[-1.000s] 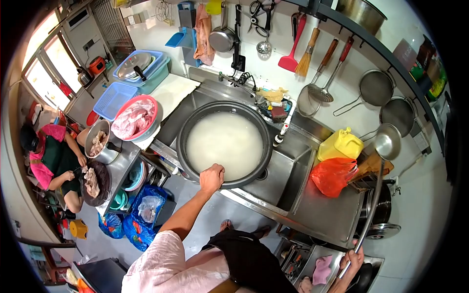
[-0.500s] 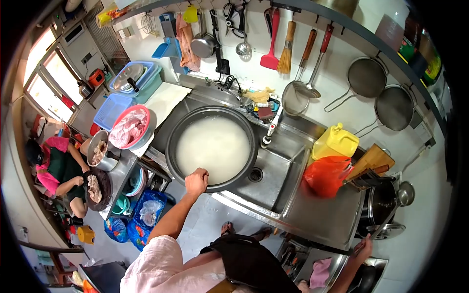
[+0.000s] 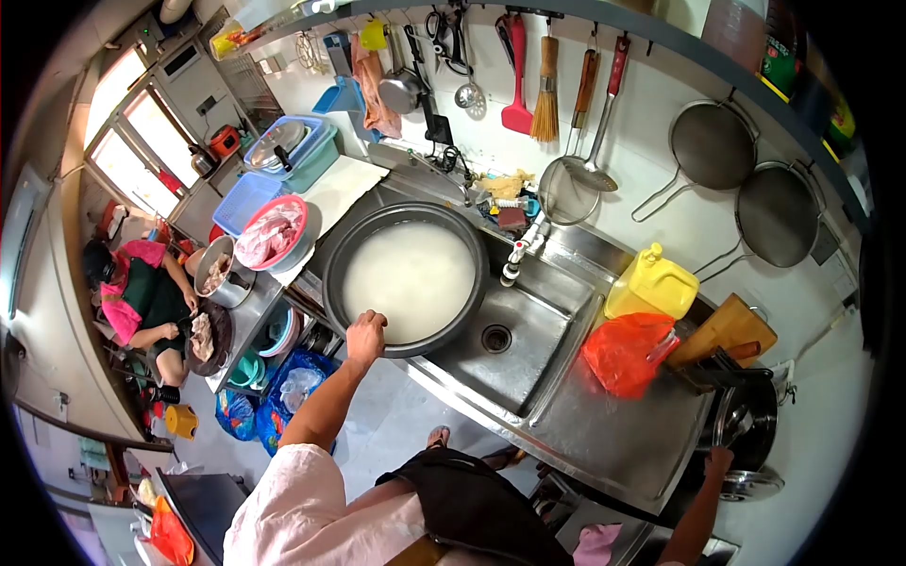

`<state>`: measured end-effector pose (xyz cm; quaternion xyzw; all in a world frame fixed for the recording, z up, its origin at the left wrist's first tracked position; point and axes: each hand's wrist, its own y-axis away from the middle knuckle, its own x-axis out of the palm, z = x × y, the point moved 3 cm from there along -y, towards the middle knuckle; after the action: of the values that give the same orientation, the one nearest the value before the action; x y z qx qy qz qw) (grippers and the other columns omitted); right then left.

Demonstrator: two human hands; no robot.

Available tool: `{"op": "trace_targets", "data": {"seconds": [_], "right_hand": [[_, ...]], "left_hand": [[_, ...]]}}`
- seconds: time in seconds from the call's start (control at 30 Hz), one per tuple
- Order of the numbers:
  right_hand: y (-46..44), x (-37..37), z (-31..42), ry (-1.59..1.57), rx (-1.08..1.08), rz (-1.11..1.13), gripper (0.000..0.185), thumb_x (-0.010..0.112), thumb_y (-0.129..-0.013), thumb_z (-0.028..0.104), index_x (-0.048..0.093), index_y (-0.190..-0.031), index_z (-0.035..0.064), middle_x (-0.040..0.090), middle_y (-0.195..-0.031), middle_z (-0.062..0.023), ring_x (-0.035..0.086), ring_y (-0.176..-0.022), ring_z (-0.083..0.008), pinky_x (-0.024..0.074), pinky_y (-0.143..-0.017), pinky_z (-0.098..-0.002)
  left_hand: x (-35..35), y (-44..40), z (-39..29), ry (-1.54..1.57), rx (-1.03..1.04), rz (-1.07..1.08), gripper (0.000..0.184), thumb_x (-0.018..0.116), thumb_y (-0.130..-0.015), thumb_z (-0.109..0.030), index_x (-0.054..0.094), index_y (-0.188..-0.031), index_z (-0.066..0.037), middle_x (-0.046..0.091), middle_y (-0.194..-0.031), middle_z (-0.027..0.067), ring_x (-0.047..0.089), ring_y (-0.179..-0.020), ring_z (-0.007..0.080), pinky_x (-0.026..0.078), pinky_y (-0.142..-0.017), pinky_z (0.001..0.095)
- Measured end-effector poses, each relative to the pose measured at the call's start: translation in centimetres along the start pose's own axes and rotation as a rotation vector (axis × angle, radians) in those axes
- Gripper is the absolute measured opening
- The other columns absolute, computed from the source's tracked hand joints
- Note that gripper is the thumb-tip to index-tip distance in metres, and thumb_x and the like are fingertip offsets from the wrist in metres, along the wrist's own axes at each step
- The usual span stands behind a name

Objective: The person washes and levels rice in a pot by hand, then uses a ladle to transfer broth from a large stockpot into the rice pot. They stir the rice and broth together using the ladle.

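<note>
Ladle down in the pot, left hand on the basin

Since the earlier frame, the ladle (image 3: 742,421) has moved from the far side of the pot (image 3: 769,426) into it, and the right hand (image 3: 719,460) has come in close to the pot's near side. The left hand (image 3: 366,338) keeps its place on the basin.

In the head view, the left hand's fingers are closed over the near rim of the basin (image 3: 478,274), a wide, dark vessel full of cloudy, whitish liquid. The basin sits over the left part of the sink (image 3: 453,363), with the drain (image 3: 495,339) showing to its right. The right hand is closed narrowly around the ladle's handle; the ladle's bowl is inside the dark pot, and a lid (image 3: 753,484) lies just beside the pot.

Between basin and pot, a red bag (image 3: 623,357) rests against a yellow jug (image 3: 653,286), near a cutting board (image 3: 725,336). Left of the basin, a pink bowl (image 3: 303,219) holds raw meat (image 3: 268,234). Farther left, a co-worker (image 3: 142,283) handles meat on a dark round board (image 3: 218,347).
</note>
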<state>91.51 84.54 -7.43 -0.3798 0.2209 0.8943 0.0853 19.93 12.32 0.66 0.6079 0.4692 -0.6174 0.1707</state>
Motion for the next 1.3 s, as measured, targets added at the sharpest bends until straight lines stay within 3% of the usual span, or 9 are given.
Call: {"op": "trace_targets", "data": {"seconds": [0.2, 0.4, 0.6, 0.7, 0.9, 1.0, 1.13, 1.2, 1.3], "right_hand": [[-2.6, 0.3, 2.7, 0.063, -0.043, 0.133, 0.034, 0.055, -0.095, 0.003, 0.046, -0.062, 0.0056, 0.036, -0.05, -0.0083, 0.027, -0.039, -0.0184, 0.0221, -0.042, -0.0402], [-1.7, 0.9, 2.7, -0.043, -0.092, 0.135, 0.039, 0.058, -0.093, 0.006, 0.043, -0.057, 0.0085, 0.038, -0.051, -0.0092, 0.029, -0.041, -0.0188, 0.0221, -0.043, -0.0407], [-0.4, 3.1, -1.2, 0.384, -0.154, -0.133, 0.025, 0.056, -0.1, 0.019, 0.063, -0.095, -0.0044, 0.053, -0.066, -0.0122, 0.045, -0.053, -0.0243, 0.035, -0.049, -0.0448], [-0.2, 3.4, -2.2, 0.444, -0.109, -0.016, 0.036, 0.053, -0.102, 0.017, 0.051, -0.132, -0.0022, 0.056, -0.078, -0.0122, 0.046, -0.056, -0.0234, 0.0373, -0.051, -0.0443], [-3.8, 3.1, -4.6, 0.185, -0.162, -0.041, 0.027, 0.052, -0.1, 0.013, 0.054, -0.123, -0.0003, 0.053, -0.075, -0.0113, 0.042, -0.056, -0.0235, 0.0352, -0.051, -0.0443], [2.2, 1.1, -0.5, 0.022, 0.067, 0.043, 0.021, 0.053, -0.097, 0.011, 0.056, -0.116, 0.001, 0.05, -0.069, -0.0121, 0.041, -0.056, -0.0223, 0.0339, -0.05, -0.0435], [-3.5, 0.6, -1.2, 0.165, 0.119, 0.262, 0.013, 0.055, -0.096, 0.012, 0.06, -0.095, 0.0008, 0.046, -0.062, -0.0104, 0.041, -0.053, -0.0202, 0.0341, -0.05, -0.04], [-1.3, -1.6, 2.7, 0.352, 0.176, 0.37, 0.022, 0.056, -0.096, 0.015, 0.059, -0.078, 0.0025, 0.045, -0.059, -0.0074, 0.04, -0.052, -0.0187, 0.0336, -0.049, -0.0368], [-2.0, -2.6, 1.6, -0.764, 0.046, 0.659, 0.04, 0.057, -0.098, 0.023, 0.046, -0.061, 0.0095, 0.041, -0.054, -0.0024, 0.04, -0.05, -0.0169, 0.0336, -0.049, -0.0321]], "left_hand": [[-0.3, 0.0, -0.7, -0.177, -0.06, 0.006, 0.01, 0.06, -0.082, -0.009, 0.069, -0.083, -0.014, 0.064, -0.086, 0.0055, 0.064, -0.09, 0.026, 0.05, -0.08, 0.0394], [0.0, 0.5, -0.5, -0.187, -0.086, 0.008, 0.01, 0.059, -0.083, -0.011, 0.069, -0.082, -0.013, 0.064, -0.086, 0.0054, 0.062, -0.091, 0.0265, 0.047, -0.081, 0.04], [0.2, 0.5, -0.4, -0.151, -0.115, -0.002, 0.013, 0.058, -0.084, -0.012, 0.071, -0.083, -0.013, 0.065, -0.088, 0.0063, 0.062, -0.092, 0.0269, 0.047, -0.083, 0.0395], [0.0, 0.7, -0.3, -0.145, -0.122, 0.013, 0.014, 0.058, -0.085, -0.012, 0.072, -0.085, -0.012, 0.066, -0.089, 0.007, 0.063, -0.093, 0.0276, 0.047, -0.083, 0.0396], [0.2, 0.7, 0.0, -0.123, -0.148, 0.054, 0.017, 0.056, -0.087, -0.01, 0.072, -0.087, -0.012, 0.067, -0.092, 0.0085, 0.065, -0.091, 0.0287, 0.048, -0.083, 0.0406], [0.6, 1.0, 0.3, -0.096, -0.191, 0.09, 0.017, 0.055, -0.087, -0.009, 0.072, -0.087, -0.012, 0.067, -0.092, 0.0088, 0.065, -0.087, 0.0294, 0.048, -0.082, 0.0409], [0.2, 1.0, 0.0, -0.096, -0.207, 0.079, 0.016, 0.055, -0.086, -0.008, 0.07, -0.087, -0.012, 0.067, -0.092, 0.0087, 0.065, -0.084, 0.0299, 0.047, -0.081, 0.0411], [0.5, 1.3, 0.1, -0.098, -0.217, 0.07, 0.015, 0.055, -0.086, -0.009, 0.07, -0.086, -0.012, 0.066, -0.091, 0.0086, 0.065, -0.085, 0.0298, 0.047, -0.081, 0.0412], [0.4, 1.5, 0.0, -0.085, -0.225, 0.058, 0.015, 0.055, -0.086, -0.009, 0.07, -0.085, -0.012, 0.067, -0.09, 0.0085, 0.065, -0.085, 0.0296, 0.047, -0.08, 0.0412]]}}
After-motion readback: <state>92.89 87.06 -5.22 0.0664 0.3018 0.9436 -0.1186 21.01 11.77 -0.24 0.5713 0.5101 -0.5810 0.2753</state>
